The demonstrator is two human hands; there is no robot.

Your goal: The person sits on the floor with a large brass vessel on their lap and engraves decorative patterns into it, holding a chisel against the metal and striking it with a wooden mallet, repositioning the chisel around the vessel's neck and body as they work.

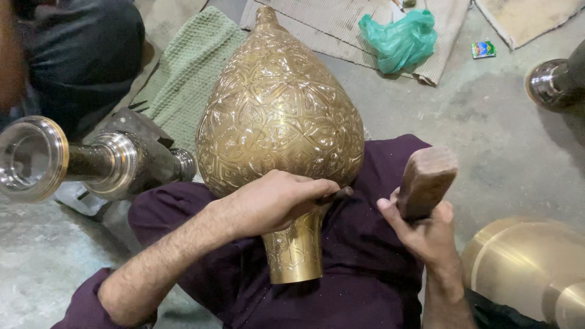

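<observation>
- As we look down from the head camera, a polished steel-coloured fitting (36,159) on a dark stand sits at nine o'clock, well apart from our hands, with a green towel (189,67) on the floor behind it.
- We have the engraved brass vase (280,116) lying across our lap on the purple cloth (365,256); its long axis runs from six o'clock, where the open neck points at us, up to twelve o'clock, where the narrow tip ends.
- Our left hand (277,201) is the nearer one: it rests on the vase where the belly meets the neck, fingers curled and pinching a thin dark tool (338,195) against the metal.
- Our right hand (426,234) is at four o'clock from the vase, just beside it but not touching, closed round the handle of a wooden mallet (426,180) whose head stands upright.
- Further right, a plain brass piece (527,265) lies at five o'clock, and a green plastic bag (399,38) lies on a mat at one o'clock.
</observation>
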